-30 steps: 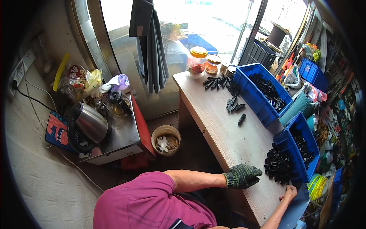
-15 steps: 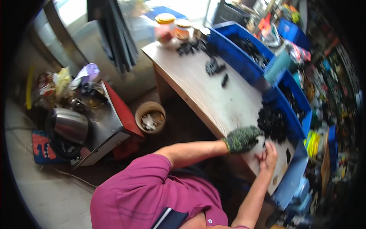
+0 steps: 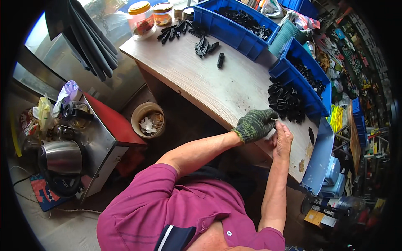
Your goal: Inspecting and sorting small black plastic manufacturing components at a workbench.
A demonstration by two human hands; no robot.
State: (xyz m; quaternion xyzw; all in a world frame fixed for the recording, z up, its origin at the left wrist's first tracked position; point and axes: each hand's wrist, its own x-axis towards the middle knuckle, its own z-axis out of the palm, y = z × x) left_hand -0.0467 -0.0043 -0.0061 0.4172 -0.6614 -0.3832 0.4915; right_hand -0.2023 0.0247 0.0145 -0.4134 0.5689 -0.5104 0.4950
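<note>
Curling green-black knit-gloved left hand [image 3: 254,124] and bare right hand [image 3: 283,142] together, any grip too hidden to tell, just short of heaped black plastic-looking pieces [image 3: 284,101]; probably needing steady, close alignment

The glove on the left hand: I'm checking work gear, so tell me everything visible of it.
The glove looks knitted, mottled dark green and black with lighter flecks, its cuff edged in yellowish green. Worn on the left hand, it has its fingers bent toward the bare right hand, near the pile of black parts. Its underside is hidden; whether it touches the pile is unclear.
</note>
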